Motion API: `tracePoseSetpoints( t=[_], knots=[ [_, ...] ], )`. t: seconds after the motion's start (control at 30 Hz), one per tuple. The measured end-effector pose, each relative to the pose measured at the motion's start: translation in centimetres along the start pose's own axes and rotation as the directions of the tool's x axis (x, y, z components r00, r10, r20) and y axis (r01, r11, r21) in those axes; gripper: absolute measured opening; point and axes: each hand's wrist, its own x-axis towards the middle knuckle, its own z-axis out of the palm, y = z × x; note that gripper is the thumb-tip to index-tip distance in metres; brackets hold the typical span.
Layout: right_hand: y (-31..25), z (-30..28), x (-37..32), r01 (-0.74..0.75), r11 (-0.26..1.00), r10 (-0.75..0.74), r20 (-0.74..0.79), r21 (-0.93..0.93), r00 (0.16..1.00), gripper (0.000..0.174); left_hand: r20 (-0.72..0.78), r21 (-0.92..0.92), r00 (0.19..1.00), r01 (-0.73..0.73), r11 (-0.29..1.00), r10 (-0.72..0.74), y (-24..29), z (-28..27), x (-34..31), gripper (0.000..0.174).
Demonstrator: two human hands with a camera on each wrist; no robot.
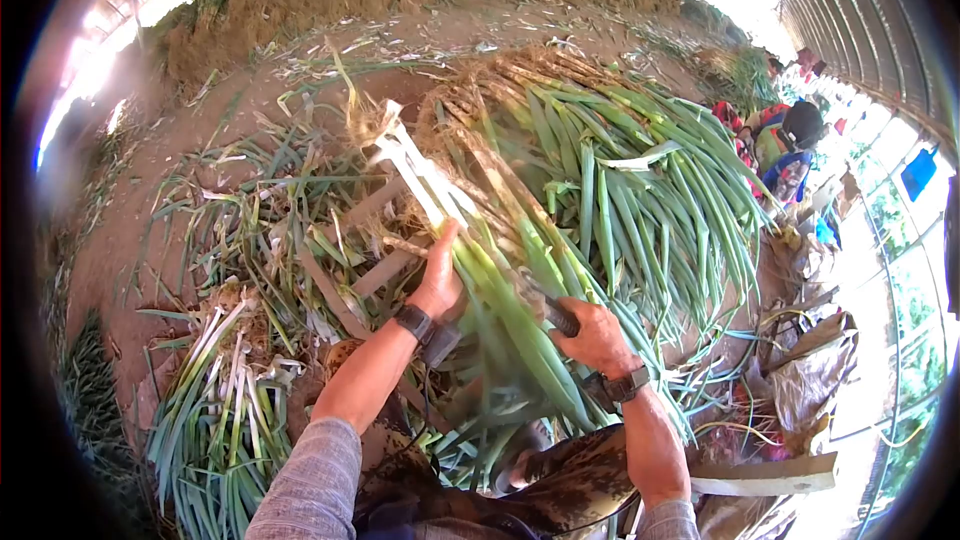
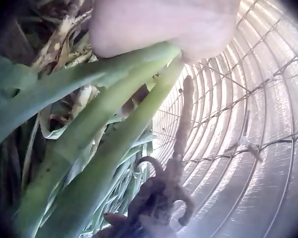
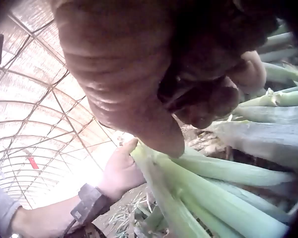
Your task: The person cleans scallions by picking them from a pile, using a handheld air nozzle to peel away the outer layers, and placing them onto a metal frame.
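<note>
My left hand [image 1: 437, 275] grips a small bunch of long green onions [image 1: 425, 180] around their stalks. Their white stems and rooty ends point up and away, while the green leaves hang back toward my legs. In the left wrist view the green stalks [image 2: 104, 124] come out below that hand [image 2: 159, 25]. My right hand [image 1: 597, 335], right beside the leaves, holds a tool by its dark ridged handle [image 1: 561, 318]; its working end is blurred among the leaves. The right wrist view shows the right thumb [image 3: 161, 134] close over the stalks [image 3: 213, 193].
A large heap of green onions [image 1: 650, 190] lies ahead to the right. Loose leaf trimmings [image 1: 270, 220] cover the ground at left, near a cleaner bunch [image 1: 225, 390]. Wooden slats [image 1: 375, 275] lie beneath the left hand. Another person [image 1: 790, 145] is at the far right.
</note>
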Motion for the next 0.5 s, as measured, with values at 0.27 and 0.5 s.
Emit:
tracePoseSetpoints(
  t=[0.27, 0.5],
  knots=[
    [-2.7, 0.3, 2.1, 0.042, 0.999, -0.042, -0.168, -0.005, 0.985, 0.042, 0.106, 0.12, 0.988, 0.104, 0.987, -0.117, 1.1, -0.2, -1.5, 0.02],
    [-4.6, 1.6, 3.5, 0.216, 0.973, -0.229, -0.22, -0.08, 0.948, 0.039, 0.237, 0.159, 0.942, 0.202, 0.966, -0.236, 1.5, 0.4, -3.8, 0.024]
  ],
)
